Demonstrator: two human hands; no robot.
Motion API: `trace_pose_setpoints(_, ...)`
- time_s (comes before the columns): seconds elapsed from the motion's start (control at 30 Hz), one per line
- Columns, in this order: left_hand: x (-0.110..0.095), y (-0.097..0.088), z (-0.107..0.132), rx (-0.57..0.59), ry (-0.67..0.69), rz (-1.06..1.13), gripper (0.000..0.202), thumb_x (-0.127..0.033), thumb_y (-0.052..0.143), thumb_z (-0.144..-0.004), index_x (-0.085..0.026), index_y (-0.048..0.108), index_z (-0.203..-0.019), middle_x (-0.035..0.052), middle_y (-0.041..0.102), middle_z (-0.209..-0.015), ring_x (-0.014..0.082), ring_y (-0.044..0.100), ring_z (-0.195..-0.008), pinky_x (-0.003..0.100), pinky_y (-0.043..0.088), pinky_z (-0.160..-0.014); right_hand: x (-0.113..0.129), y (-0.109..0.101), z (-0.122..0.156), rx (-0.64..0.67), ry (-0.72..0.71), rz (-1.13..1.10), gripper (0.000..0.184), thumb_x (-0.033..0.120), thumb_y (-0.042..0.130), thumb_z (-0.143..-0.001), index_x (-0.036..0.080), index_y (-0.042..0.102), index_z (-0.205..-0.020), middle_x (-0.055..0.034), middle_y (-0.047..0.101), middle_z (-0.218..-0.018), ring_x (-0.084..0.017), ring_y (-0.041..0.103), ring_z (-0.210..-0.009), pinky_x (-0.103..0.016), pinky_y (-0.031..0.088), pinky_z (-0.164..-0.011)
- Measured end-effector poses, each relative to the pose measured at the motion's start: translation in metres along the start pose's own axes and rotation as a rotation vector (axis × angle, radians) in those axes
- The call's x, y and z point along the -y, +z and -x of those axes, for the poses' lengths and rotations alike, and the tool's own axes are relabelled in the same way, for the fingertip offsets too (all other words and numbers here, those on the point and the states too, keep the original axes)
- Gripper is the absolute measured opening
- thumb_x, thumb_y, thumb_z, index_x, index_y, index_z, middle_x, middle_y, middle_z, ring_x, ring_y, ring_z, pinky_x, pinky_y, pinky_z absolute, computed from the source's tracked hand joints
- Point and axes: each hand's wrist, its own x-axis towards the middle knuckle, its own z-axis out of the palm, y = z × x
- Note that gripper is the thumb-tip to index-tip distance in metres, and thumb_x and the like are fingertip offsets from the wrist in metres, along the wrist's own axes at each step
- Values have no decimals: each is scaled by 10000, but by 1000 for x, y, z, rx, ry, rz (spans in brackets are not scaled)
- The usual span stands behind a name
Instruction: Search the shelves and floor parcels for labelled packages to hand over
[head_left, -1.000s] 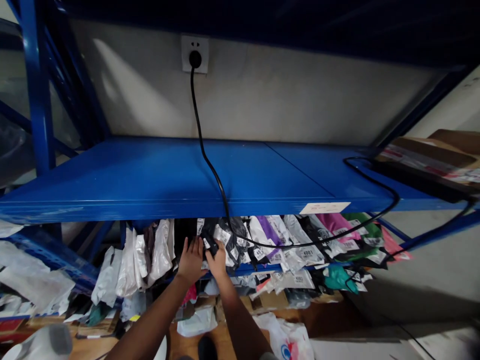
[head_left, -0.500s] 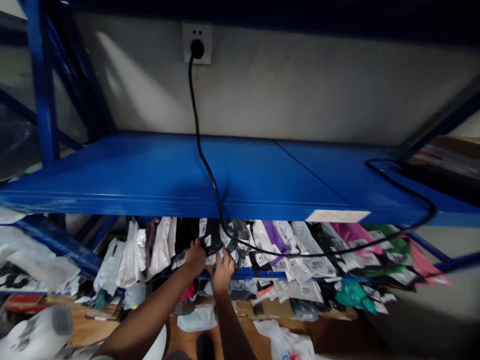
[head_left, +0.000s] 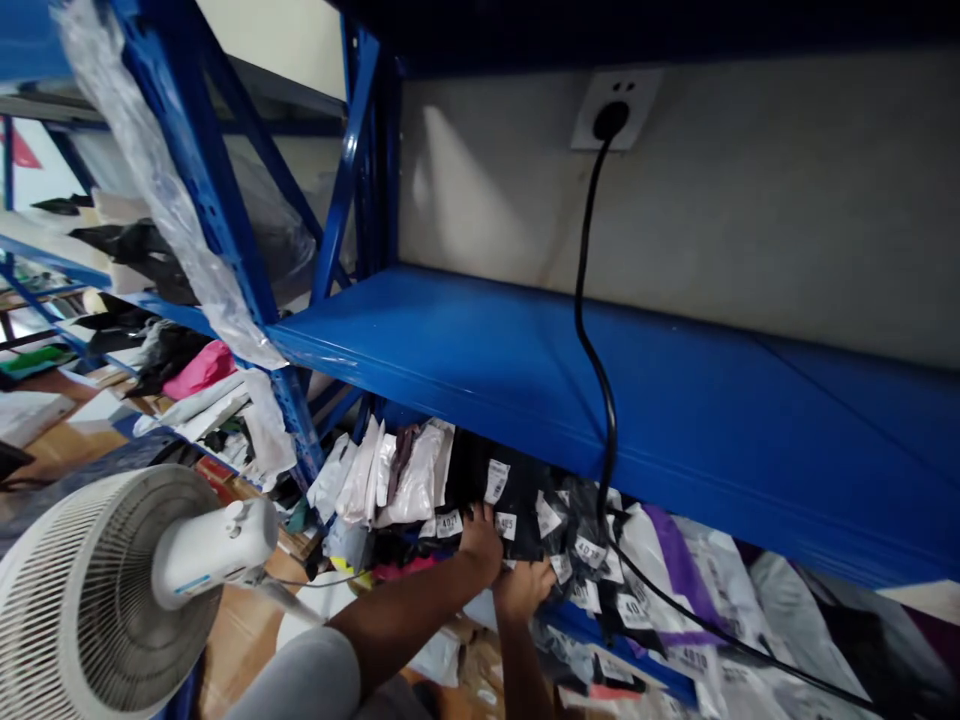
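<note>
My left hand (head_left: 481, 545) rests at the front of the row of parcels, its fingers bent over the edge of a black mailer bag (head_left: 474, 470) with white labels. Just right of it and slightly lower, my right hand (head_left: 523, 590) lies against the dark bags with its fingers outstretched. A grey-black mailer bag (head_left: 589, 525) labelled 4019 stands to the right of that hand. White mailer bags (head_left: 416, 480) lean upright to the left of my hands. The fingertips are partly lost among the dark plastic.
A blue shelf (head_left: 465, 345) spans above the parcels. A black power cable (head_left: 592, 350) hangs from a wall socket (head_left: 637, 100) across the shelf and parcels. A white fan (head_left: 112, 590) stands at lower left, near my left arm. A blue upright (head_left: 217, 200) rises behind it.
The view has turned left, bringing the fan and the neighbouring shelves into sight. My hands have shifted left along the row of parcels and are closer together.
</note>
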Motion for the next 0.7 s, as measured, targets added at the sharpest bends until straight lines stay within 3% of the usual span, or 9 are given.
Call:
trace_pose_setpoints(0.1,7,-5,17,2,17,-39,545,-236,639,-810,-40,638,-1318,320,361,-1542,502,246,-1453,712,237,-1121,-12,-9,-3,110,-72,-80,459,399,606,-654,141,719,-1017,-249,616,-1096,-461,515,-1039,-606,441,-852)
trace_pose_setpoints(0.17,19,-9,38,-79,162,-55,440,-303,592,-862,-53,711,-1205,289,423,-1515,476,240,-1465,677,212,-1153,-17,-27,-6,112,-109,-164,505,428,609,-670,117,691,-1059,-230,635,-1071,-436,558,-1051,-585,467,-895)
trace_pose_setpoints(0.23,38,-7,67,-214,377,-19,380,-354,521,-912,-109,728,-1115,221,519,-1452,413,349,-1424,605,309,-1131,-13,-55,-12,3,-97,-256,507,396,525,-765,91,644,-1153,-226,646,-1121,-399,586,-1089,-558,474,-941)
trace_pose_setpoints(0.3,62,6,100,-326,535,64,320,-368,495,-915,-164,699,-1053,146,616,-1337,313,530,-1259,480,450,-1018,4,-87,-27,-148,-65,-307,501,357,448,-852,82,593,-1246,-228,635,-1214,-374,582,-1154,-545,453,-994)
trace_pose_setpoints(0.37,88,28,138,-357,538,121,251,-349,508,-880,-184,674,-971,126,687,-1165,259,622,-1030,405,509,-858,32,-111,-52,-191,-91,-303,489,386,444,-899,106,586,-1273,-211,640,-1244,-360,583,-1179,-528,444,-1013)
trace_pose_setpoints(0.43,114,56,179,-342,399,176,232,-303,524,-840,-201,654,-1003,118,704,-1032,252,633,-936,397,510,-815,66,-116,-83,-48,-246,-283,476,448,443,-922,142,617,-1243,-183,657,-1237,-329,600,-1164,-496,455,-1014)
trace_pose_setpoints(0.53,149,95,246,-224,119,313,348,-232,529,-790,-230,623,-1125,104,703,-1076,252,652,-961,377,516,-839,109,-83,-118,220,-468,-163,558,524,409,-917,127,630,-1242,-209,595,-1351,-350,531,-1264,-555,409,-1063)
trace_pose_setpoints(0.63,170,126,319,-72,-267,386,386,-206,513,-795,-260,634,-1157,87,713,-1105,261,672,-1003,368,517,-871,126,-34,-115,336,-479,-52,592,541,402,-872,144,648,-1236,-224,577,-1362,-421,439,-1328,-691,332,-1043)
trace_pose_setpoints(0.7,172,144,372,-40,-584,433,440,-165,518,-777,-265,640,-1187,82,712,-1153,259,669,-1069,358,502,-927,118,-11,-100,408,-540,-138,495,491,418,-831,189,714,-1088,-222,656,-1172,-425,513,-1232,-680,374,-984)
